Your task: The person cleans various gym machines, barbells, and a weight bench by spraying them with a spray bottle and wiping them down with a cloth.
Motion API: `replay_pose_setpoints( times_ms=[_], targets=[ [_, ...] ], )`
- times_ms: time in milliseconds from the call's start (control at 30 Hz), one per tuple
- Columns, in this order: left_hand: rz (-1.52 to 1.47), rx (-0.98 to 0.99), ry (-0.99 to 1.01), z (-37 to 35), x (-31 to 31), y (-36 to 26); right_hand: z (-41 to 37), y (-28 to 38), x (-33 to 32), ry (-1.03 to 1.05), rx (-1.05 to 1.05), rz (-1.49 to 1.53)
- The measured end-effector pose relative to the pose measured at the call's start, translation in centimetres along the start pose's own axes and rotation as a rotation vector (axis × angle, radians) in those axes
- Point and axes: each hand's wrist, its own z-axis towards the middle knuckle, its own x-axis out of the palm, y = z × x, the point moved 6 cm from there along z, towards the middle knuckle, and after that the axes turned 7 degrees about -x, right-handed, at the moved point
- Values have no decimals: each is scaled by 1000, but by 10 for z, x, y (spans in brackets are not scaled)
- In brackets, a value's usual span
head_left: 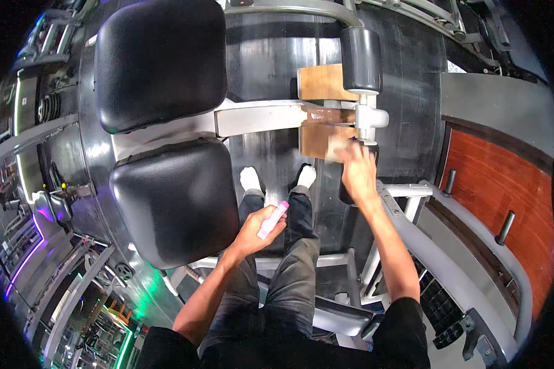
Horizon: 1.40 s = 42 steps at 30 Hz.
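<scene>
My left hand (252, 237) is closed around a small pale pink bottle (271, 222) with a brighter pink cap, held over my legs. Farther forward, my right hand (358, 167) reaches to the bench's far end, smeared by motion. At its fingertips is a pale yellowish cloth (337, 148), also blurred, overlapping the nearer wooden plate (315, 140). Right beside that hand is a black roller pad (349, 192), partly hidden by it. A second roller pad (361, 59) sits beyond, on the same white metal post (369, 118).
Two black padded cushions (175, 203) lie to the left, joined by a white beam (258, 119). Another wooden plate (321, 82) is across the beam. Grey frame tubing (449, 264) with short pegs stands at right, by a reddish-brown panel (505, 215).
</scene>
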Motion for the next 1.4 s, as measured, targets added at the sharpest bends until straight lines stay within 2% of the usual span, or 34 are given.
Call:
replay_pose_setpoints(
  times_ms=[67,133,200,300,333,467,533,600,667,733,800,867,933,967,1067,1133,1267,1400],
  targets=[
    [-11,-17,-5,-2,-1,2,27,-17,7,-77,11,-12],
    [21,-34,-14,-2,-1,2,23,-31,33,-19,39,-61],
    [30,-32,-11,-4,-1,0,7,-26,61,113,-46,-197],
    [28,-57,-4,-4,-1,1,-48,-15,95,-33,-49,-194],
    [29,-81,6,-1,-1,2,-64,-3,91,178,-77,-209],
    [33,-73,-12,1,-5,-5,-124,24,93,372,-86,-249],
    [17,-89,-9,1,-4,-8,-154,35,105,442,-77,-128],
    [-6,-105,2,0,-1,-10,-180,37,123,612,0,75],
    [-26,-120,-4,2,1,-8,-158,41,88,602,-50,111],
    [-42,-18,7,1,9,-8,-118,37,46,277,-95,224],
    [-40,-34,20,1,15,-9,-78,16,19,14,-104,314],
    [-68,-50,26,1,18,-8,-42,-13,1,-163,-106,182],
    [-26,-65,30,1,19,-7,-12,-40,-19,-247,-6,134],
    [9,-77,33,1,21,-7,-15,-49,-11,-249,0,136],
    [29,-61,25,2,23,-7,-32,-66,20,-36,129,167],
    [40,-52,20,5,23,-9,-57,-62,34,-6,161,182],
    [33,-12,25,6,24,-8,-120,-40,52,72,149,183],
    [20,-62,31,8,23,-11,-165,-16,55,242,108,328]
  ],
)
